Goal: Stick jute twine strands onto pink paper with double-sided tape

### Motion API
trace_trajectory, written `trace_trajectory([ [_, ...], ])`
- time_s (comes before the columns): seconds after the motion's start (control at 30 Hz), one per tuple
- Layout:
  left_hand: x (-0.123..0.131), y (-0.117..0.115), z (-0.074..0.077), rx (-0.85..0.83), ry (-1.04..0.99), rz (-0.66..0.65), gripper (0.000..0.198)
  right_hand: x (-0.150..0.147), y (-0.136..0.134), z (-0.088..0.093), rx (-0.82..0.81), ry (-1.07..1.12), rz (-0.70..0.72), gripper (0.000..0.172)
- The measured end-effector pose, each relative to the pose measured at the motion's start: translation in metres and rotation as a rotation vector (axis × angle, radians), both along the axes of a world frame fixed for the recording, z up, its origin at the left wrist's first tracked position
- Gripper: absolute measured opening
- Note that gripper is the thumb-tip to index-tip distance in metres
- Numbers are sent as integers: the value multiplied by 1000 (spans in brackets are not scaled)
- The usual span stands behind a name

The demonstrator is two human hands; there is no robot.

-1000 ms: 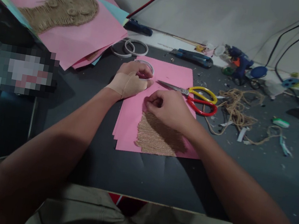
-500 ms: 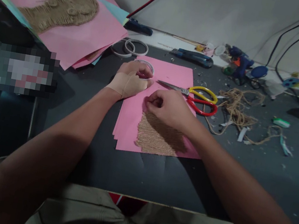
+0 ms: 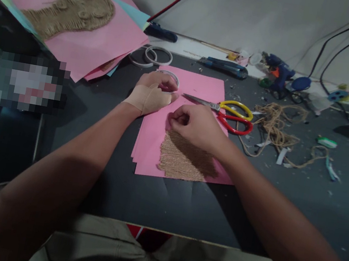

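A stack of pink paper sheets [image 3: 151,162] lies on the dark table, with a patch of tan jute twine rows [image 3: 185,161] covering its near part. My left hand [image 3: 154,91], wrapped in a beige bandage, is closed on a white tape roll [image 3: 173,75] at the far left of the sheets. Just above the twine rows, my right hand [image 3: 195,125] is pinched; whatever is between its fingertips is hidden. Scissors [image 3: 228,111] with one yellow and one red handle lie beyond it, across the paper's right edge.
Loose jute twine [image 3: 278,126] and paper scraps lie on the right. A box cutter [image 3: 224,67], more tape rolls [image 3: 158,55] and a blue glue gun [image 3: 279,72] sit toward the wall. At back left, pink sheets [image 3: 107,51] carry a twine-covered shape [image 3: 81,10].
Both hands keep nearly the same place and pose. The view has shifted very slightly; nothing else has visibly moved.
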State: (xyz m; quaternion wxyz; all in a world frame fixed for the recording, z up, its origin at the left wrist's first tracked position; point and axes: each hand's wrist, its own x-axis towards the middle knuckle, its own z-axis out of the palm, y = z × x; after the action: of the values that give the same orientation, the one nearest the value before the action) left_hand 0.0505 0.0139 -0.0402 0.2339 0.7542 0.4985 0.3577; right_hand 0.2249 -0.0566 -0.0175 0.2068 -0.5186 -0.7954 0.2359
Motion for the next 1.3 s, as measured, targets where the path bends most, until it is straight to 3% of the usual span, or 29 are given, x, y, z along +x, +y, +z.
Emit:
trace_trajectory([
  [1.3, 0, -1, 1, 14, 17, 13, 12, 3, 3, 1, -21, 15, 32, 13],
])
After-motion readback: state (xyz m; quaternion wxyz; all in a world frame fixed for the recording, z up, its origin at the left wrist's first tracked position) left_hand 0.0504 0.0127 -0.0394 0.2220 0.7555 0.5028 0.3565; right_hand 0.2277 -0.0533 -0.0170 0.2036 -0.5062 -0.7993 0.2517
